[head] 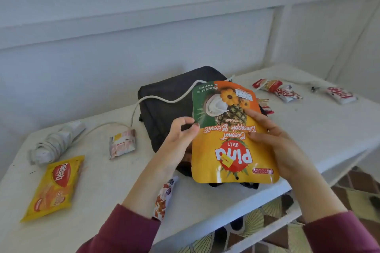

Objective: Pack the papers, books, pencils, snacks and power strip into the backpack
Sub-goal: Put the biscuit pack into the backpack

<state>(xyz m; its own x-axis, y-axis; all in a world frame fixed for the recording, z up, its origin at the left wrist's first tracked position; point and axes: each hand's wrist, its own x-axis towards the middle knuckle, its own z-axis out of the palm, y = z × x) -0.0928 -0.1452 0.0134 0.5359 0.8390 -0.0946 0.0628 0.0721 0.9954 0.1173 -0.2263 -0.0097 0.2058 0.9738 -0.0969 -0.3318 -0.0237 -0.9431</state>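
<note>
Upside-down biscuit pouch (230, 135) held over the dark backpack (162, 117) on the white table (308, 129); left hand (181, 135) pinches its left edge; right hand (275, 144) grips its right side; white cord (164, 100) crosses the backpack.

One backpack (164, 104), one biscuit pouch (230, 146), one yellow wafer pack (54, 187), one pink-white packet (122, 146), one cord-wrapped power strip (55, 144), one patterned item (164, 197), one table (308, 129). Red-white packets (342, 95): at least four (the right-hand cluster is blurred).
</note>
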